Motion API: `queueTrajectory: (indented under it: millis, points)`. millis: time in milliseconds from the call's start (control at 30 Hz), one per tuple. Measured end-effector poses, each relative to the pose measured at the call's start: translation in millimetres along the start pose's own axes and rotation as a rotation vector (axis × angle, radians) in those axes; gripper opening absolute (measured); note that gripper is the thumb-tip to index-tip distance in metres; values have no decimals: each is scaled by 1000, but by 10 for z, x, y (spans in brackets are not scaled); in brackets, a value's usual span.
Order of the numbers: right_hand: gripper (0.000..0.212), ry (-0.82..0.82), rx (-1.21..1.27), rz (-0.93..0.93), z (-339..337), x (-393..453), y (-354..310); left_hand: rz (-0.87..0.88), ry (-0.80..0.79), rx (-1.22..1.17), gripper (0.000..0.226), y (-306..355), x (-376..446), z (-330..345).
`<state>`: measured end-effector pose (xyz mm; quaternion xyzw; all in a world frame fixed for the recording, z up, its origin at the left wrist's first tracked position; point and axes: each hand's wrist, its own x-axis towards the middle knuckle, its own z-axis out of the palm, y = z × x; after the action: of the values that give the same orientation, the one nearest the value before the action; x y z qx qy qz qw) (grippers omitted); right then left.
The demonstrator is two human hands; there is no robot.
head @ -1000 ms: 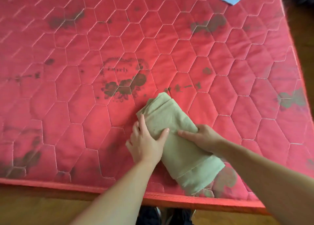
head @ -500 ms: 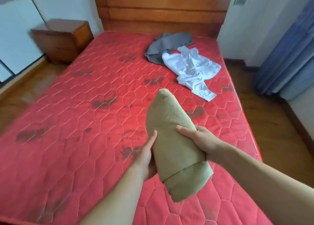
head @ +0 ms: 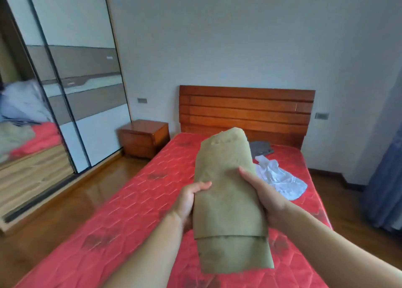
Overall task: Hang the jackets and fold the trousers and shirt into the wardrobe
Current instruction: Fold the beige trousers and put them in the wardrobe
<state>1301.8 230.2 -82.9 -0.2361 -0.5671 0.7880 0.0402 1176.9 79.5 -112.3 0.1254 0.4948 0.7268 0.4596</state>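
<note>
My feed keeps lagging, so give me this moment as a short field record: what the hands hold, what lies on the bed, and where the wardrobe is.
held item: folded khaki trousers, lifted above the mattress
left hand: grips the bundle's left side
right hand: grips the bundle's right side
bed: red quilted mattress, wooden headboard
still on bed: grey garment and white shirt, both unfolded, near the headboard
wardrobe: sliding doors at the left, beside a wooden nightstand
</note>
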Motion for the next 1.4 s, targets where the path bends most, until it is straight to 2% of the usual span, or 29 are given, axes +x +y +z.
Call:
queueTrajectory:
  millis: [133, 267, 367, 433, 533, 633, 733, 867, 967, 1133, 1200, 1333, 1400]
  points:
    - [58, -40, 5, -71, 663, 27, -462, 105, 29, 20, 26, 667, -412, -174]
    - [43, -10, -41, -223, 1420, 78, -614, 170, 128, 143, 24, 1138, -917, -542]
    - [32, 23, -91, -383, 2161, 106, -571, 214, 248, 348, 43, 1379, -1446, -940]
    - [26, -11, -98, -427, 2739, 112, -473, 296, 297, 394, 54, 1486, -1826, -1311]
    - [26, -119, -95, -391, 3623, 116, -259, 369, 389, 368, 68, 1598, -2443, -1958]
    - [37, -237, -118, -329, 4453, 154, -58, 401, 470, 302, 81, 1700, -3027, -2626]
    - [47, -359, -183, -244, 5202, 244, 122, 427, 523, 212, 78, 1775, -3485, -3199]
    - [67, -479, -252, -82, 6014, 493, 391, 490, 650, 168, 86, 1866, -3879, -3844]
    - [71, -604, -251, 14, 6438, 765, 543, 491, 718, 167, 77, 1970, -3992, -4259]
    - [76, -710, -169, 49, 7082, 1371, 650, 481, 819, 218, 65, 2384, -4019, -4847]
    - [76, -749, -153, 77, 7363, 1590, 659, 445, 884, 227, 72, 2653, -4024, -5073]
    - [67, -836, -156, 98, 7933, 1867, 678, 341, 1138, 200, 106, 3123, -4028, -5547]
    - [63, -832, -175, 76, 8233, 1997, 662, 368, 1210, 197, 110, 3308, -4030, -5815]
